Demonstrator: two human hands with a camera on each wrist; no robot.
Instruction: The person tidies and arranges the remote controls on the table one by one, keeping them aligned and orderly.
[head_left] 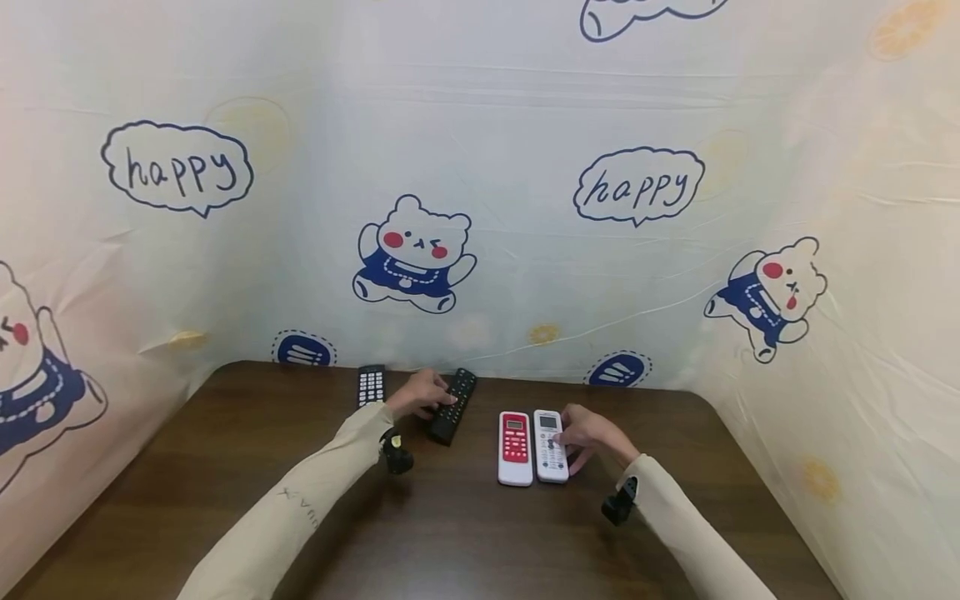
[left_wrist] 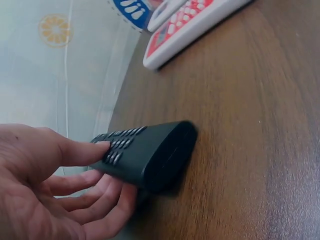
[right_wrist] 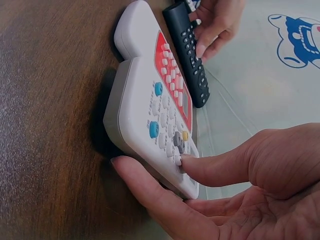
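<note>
My left hand (head_left: 420, 392) grips a black remote control (head_left: 447, 425) near the back of the table. In the left wrist view the thumb presses on the buttons of that black remote (left_wrist: 145, 152), with the fingers curled at its side and underneath. My right hand (head_left: 595, 430) holds a white remote control (head_left: 552, 463). The right wrist view has the thumb on the face of this white remote (right_wrist: 131, 112) and the other fingers along its edge. Right beside it, on its left, lies a white remote with a red face (head_left: 515, 473).
Another black remote with white buttons (head_left: 371, 383) lies at the back, left of my left hand and partly hidden by it. The brown wooden table (head_left: 465, 533) meets a printed cloth (head_left: 510, 275) behind and at the sides. A small black camera sits on each wrist.
</note>
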